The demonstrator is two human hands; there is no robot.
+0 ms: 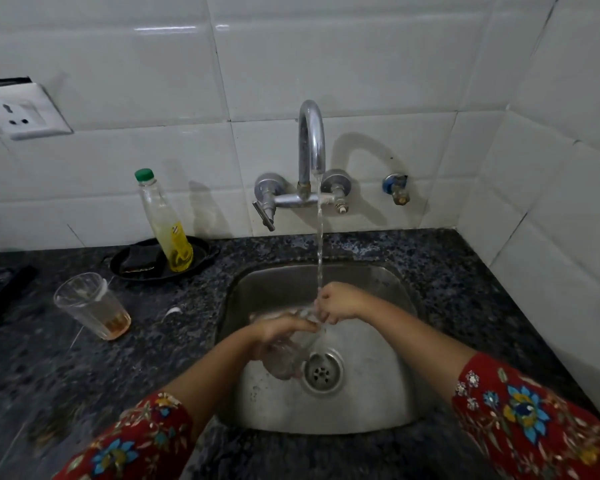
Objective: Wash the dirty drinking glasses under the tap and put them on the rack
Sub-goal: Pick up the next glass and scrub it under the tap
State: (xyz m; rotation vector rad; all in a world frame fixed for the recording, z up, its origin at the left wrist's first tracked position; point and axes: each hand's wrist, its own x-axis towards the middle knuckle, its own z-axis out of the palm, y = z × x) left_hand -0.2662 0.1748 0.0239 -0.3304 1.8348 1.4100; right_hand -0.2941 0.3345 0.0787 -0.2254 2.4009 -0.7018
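Note:
Over the steel sink (371,403) my left hand (281,332) grips a clear drinking glass (286,358), tilted with its base toward me. My right hand (336,301) is curled at the glass's rim, fingers at or inside the mouth, right under the stream of water from the tap (311,140). A second glass (92,304) with a little amber liquid at the bottom stands on the dark counter left of the sink. No rack is in view.
A bottle of yellow dish liquid (167,225) with a green cap stands in a black dish (187,268) holding a dark scrub pad (139,259), behind the sink's left corner. White tiled walls close in at the back and right. A socket (21,114) sits on the left wall.

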